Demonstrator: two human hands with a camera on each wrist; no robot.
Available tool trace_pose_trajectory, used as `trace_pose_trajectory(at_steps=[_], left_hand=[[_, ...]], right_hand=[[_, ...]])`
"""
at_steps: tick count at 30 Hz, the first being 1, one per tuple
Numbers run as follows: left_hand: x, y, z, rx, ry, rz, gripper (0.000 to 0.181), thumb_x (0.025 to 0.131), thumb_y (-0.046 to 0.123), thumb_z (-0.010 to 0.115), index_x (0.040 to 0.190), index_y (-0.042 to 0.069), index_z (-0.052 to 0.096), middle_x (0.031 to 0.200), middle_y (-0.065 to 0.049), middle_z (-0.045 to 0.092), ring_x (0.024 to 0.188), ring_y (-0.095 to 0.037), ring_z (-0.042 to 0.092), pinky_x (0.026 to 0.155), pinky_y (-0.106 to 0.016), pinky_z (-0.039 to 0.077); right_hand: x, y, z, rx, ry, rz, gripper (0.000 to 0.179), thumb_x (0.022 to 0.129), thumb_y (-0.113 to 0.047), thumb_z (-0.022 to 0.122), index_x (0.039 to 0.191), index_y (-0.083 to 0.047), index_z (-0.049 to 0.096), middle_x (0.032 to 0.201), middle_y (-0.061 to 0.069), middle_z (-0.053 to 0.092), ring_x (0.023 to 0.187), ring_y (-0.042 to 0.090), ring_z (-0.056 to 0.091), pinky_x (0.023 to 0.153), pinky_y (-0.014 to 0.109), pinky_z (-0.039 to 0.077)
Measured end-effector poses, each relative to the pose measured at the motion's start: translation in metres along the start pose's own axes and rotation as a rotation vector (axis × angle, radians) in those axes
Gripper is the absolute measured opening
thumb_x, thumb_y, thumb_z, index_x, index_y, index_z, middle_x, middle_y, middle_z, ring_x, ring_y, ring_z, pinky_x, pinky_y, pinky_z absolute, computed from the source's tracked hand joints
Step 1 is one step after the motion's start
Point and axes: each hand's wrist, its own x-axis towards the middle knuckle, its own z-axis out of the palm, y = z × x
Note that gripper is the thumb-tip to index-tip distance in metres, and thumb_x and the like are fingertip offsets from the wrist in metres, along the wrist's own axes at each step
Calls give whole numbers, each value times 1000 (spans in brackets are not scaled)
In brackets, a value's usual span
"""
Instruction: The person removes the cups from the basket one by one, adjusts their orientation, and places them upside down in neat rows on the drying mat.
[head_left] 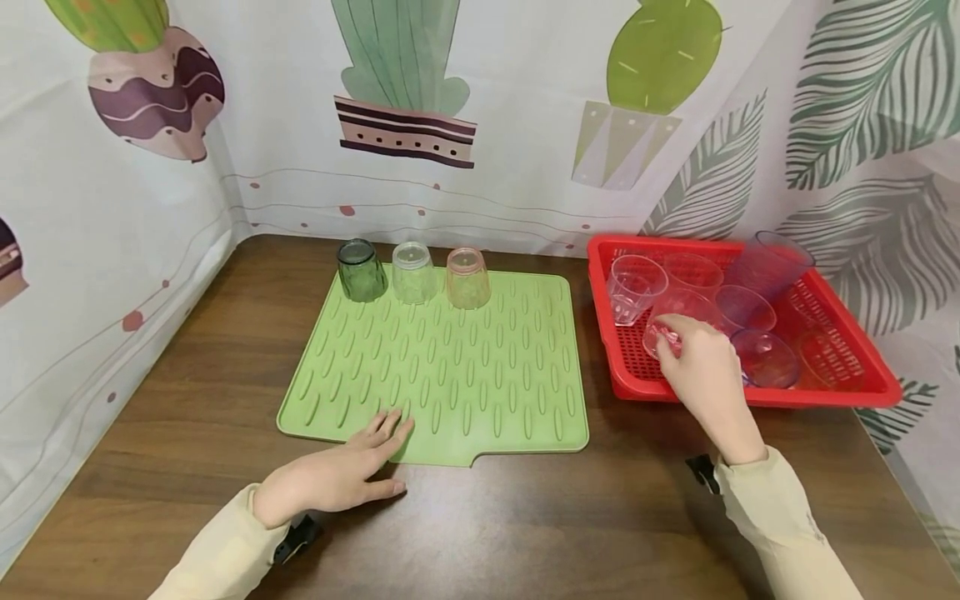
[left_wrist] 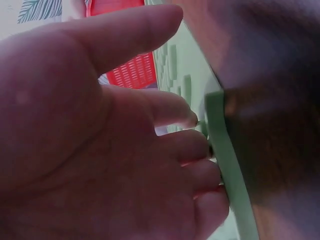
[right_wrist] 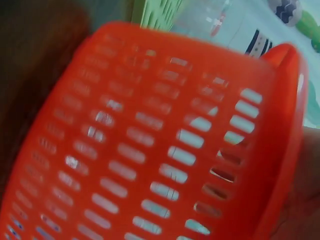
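My right hand [head_left: 701,367] reaches over the front rim of a red perforated basket [head_left: 750,398]. Its thumb and fingers pinch a small clear glass [head_left: 651,340] inside; in the right wrist view the basket wall [right_wrist: 150,135] hides this grip. With fingers extended, my left hand [head_left: 337,475] rests at the front edge of a green ridged drying mat [head_left: 465,375], the thumb over the wood. Along the mat's back edge stand three upside-down glasses: a dark green glass [head_left: 362,273], a clear glass [head_left: 413,275] and a pale pink glass [head_left: 468,279].
Several other cups lie in the basket, among them a clear tumbler [head_left: 633,287], a tall purple cup [head_left: 772,262] and a blue-purple cup [head_left: 765,360]. Basket and mat stand on a brown wooden table [head_left: 525,525]. A cactus-print cloth [head_left: 525,150] hangs behind.
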Motion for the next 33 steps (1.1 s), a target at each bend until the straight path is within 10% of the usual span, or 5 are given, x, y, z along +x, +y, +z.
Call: trace_pose_trajectory(at_steps=[16, 33], left_hand=[[-1, -3, 9, 80, 81, 43, 70, 100, 33, 52, 153, 0, 20, 159, -28, 6, 147, -46, 4, 115, -63, 20], [-2, -2, 17, 182, 187, 48, 53, 103, 22, 45, 150, 0, 31, 157, -28, 19, 146, -44, 17, 115, -57, 25]], right_hand=[[25, 23, 7, -111, -225, 68, 31, 86, -2, 62, 115, 9, 64, 104, 34, 66, 84, 47, 65, 75, 64, 52], [24, 24, 4, -152, -204, 106, 24, 85, -9, 67, 107, 0, 70, 99, 27, 69, 77, 46, 62, 64, 60, 52]])
